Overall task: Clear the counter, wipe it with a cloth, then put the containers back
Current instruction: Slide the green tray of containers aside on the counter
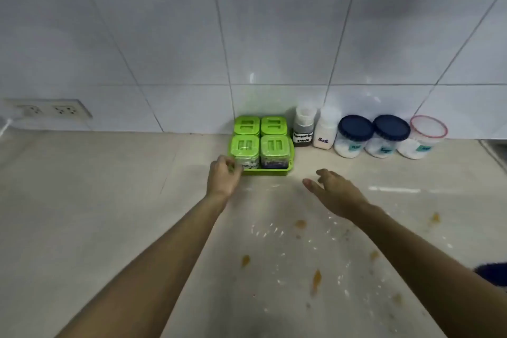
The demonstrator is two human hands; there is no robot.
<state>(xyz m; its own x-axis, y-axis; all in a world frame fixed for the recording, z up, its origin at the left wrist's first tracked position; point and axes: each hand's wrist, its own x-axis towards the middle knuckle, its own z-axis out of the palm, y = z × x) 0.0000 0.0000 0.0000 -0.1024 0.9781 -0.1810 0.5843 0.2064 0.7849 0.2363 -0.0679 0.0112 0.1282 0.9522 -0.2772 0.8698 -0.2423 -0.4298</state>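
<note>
- Broad pale beige stone counter (109, 214), running along a white tiled wall (247, 22): every container is pushed right back against that wall, which leaves the front free as work surface. That front patch carries orange-brown splashes (316, 280) and white flecks, so it looks like the part that needs the cloth.
- No cloth in sight that I can be sure of; a dark blue fuzzy thing (493, 273) pokes in at the right edge, too cut off to name.
- Square lime-green plastic tray (264, 172) holds four clear square jars with green flip lids (274, 145), two by two. The tray groups them so they can lift out together. The front right jar holds something dark; the others I cannot make out.
- Three round clear plastic jars stand in a row to the right, two with dark blue lids (355, 127) and one with a red-rimmed clear lid (428, 127), all part-filled with white granules.
- Two small white-capped bottles (325, 129) stand between tray and jars, one dark and labelled sauce, one labelled salt.
- Left hand (223, 177), fingers curled, sits at the tray's front left corner; whether it grips yet, I cannot tell.
- Right hand (333, 191) hovers open and empty, near the tray's right side.
</note>
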